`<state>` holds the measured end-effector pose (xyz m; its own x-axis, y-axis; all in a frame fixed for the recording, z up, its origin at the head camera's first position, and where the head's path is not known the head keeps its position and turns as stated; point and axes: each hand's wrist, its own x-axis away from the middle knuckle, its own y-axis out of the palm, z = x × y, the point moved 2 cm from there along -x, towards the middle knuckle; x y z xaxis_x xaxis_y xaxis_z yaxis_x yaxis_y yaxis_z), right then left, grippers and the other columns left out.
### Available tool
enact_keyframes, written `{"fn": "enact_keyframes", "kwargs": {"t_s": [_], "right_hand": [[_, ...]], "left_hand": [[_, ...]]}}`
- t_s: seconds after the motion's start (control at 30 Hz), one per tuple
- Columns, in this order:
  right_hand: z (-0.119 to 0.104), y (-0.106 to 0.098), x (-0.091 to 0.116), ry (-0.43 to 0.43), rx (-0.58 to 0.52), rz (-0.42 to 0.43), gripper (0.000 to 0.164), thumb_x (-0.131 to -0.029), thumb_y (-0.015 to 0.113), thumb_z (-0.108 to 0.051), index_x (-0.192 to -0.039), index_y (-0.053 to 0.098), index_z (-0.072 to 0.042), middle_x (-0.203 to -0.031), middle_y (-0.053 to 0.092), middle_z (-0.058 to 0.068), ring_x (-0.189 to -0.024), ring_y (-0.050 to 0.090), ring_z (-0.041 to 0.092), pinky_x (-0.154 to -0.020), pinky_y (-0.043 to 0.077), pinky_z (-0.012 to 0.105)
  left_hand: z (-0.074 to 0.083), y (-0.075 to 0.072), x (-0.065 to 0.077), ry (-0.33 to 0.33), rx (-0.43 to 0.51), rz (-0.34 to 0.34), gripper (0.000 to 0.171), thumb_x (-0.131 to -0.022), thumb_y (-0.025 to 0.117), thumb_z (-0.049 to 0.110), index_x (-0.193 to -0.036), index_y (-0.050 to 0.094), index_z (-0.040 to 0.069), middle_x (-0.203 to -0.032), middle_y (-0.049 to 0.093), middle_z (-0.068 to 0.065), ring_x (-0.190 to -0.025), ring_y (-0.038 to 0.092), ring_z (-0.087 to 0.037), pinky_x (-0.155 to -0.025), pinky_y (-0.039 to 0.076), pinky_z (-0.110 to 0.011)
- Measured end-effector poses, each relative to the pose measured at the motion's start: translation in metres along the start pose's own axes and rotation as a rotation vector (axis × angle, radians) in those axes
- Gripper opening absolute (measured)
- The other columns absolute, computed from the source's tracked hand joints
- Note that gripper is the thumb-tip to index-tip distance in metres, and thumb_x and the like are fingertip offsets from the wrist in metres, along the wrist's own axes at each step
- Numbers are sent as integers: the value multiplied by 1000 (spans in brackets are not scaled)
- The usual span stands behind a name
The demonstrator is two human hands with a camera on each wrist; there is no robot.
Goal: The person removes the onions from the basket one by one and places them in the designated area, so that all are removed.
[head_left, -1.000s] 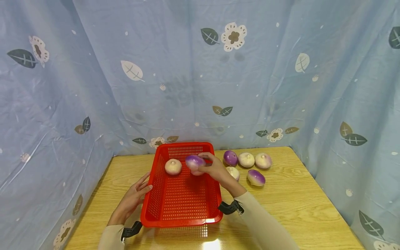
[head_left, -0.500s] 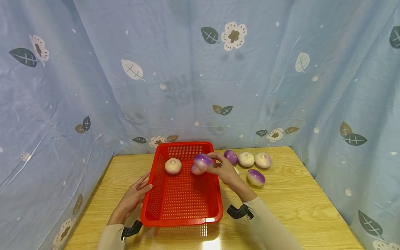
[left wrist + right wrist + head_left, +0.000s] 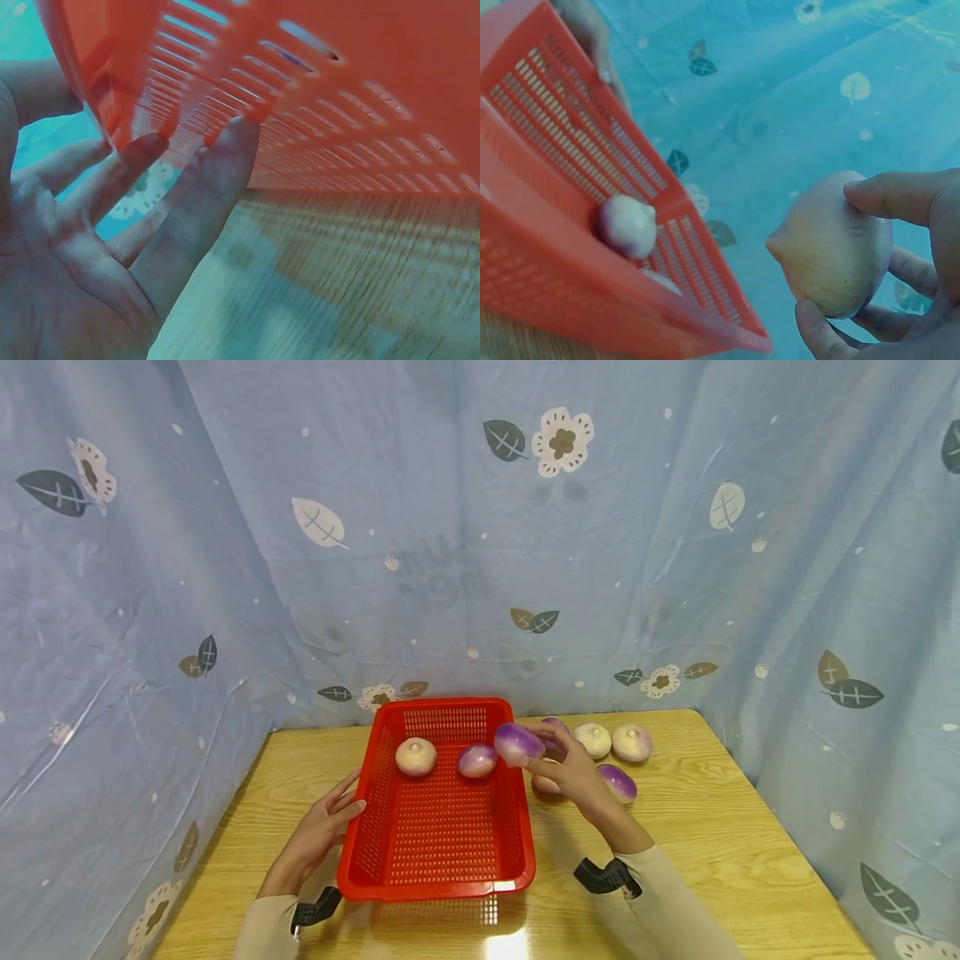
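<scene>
Held in the right hand point(image 3: 576, 775), a purple-and-white vegetable point(image 3: 517, 744), shaped a bit like an onion. Pinched with the thumb on one side and the fingers on the other, spread just as wide as its fat middle. Up in the air by the right rim of the red basket point(image 3: 435, 892), near the basket's far right corner.

Shiny and bright purple on top in the head view, much paler lower down. Creamy and smooth from the right wrist, with thin lines and a small pointy tip at one end.

At the basket's left rim, the left hand point(image 3: 321, 835), with long, spread fingers touching the wall full of holes.

Inside, toward the basket's far edge: a pale vegetable with a knob point(image 3: 416, 757) near the far left corner, and a pinkish-purple vegetable point(image 3: 477, 761) near the far right corner.

On the wooden table point(image 3: 697, 843), right of the basket: two white vegetables point(image 3: 592, 740) side by side by the far edge, a dark purple vegetable point(image 3: 555, 722) and a light vegetable point(image 3: 546, 784) partly hidden by the right hand, and a purple-topped vegetable point(image 3: 618, 781) closer to the front edge.
</scene>
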<state>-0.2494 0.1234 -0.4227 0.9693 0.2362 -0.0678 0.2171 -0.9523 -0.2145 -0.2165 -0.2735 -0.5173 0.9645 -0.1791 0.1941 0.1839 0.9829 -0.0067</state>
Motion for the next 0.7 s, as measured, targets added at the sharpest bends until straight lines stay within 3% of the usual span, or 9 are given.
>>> {"fn": "enact_keyframes", "kwargs": {"t_s": [0.27,0.37,0.57,0.7], "right_hand": [[6,-24,8,9,30,19,55,-80,73,-25,-130,49,-19,-141,43,6,-124,48,33,-99,44,43],[10,-34,11,1,48,39,55,-81,72,-25,-130,49,-17,-141,43,9,-119,52,30,-95,46,38],[20,-54,18,-2,78,79,55,-82,71,-23,-130,47,-13,-139,43,13,-97,60,9,-79,48,20],[24,-65,21,-16,69,93,55,-84,70,-22,-132,46,-10,-138,43,13,-98,59,0,-81,50,16]], "left_hand": [[2,2,4,18,0,-11,63,-94,54,23,-148,21,33,-150,33,-15,-121,53,-36,-83,54,-47],[3,2,4,18,-1,-16,64,-94,55,23,-148,22,33,-150,33,-15,-120,54,-35,-84,54,-46],[5,1,3,14,-14,-13,64,-93,56,25,-147,23,34,-150,33,-15,-118,55,-35,-85,54,-47],[5,1,3,7,-17,-6,64,-93,56,26,-147,23,35,-150,33,-15,-119,55,-35,-85,54,-47]]}}
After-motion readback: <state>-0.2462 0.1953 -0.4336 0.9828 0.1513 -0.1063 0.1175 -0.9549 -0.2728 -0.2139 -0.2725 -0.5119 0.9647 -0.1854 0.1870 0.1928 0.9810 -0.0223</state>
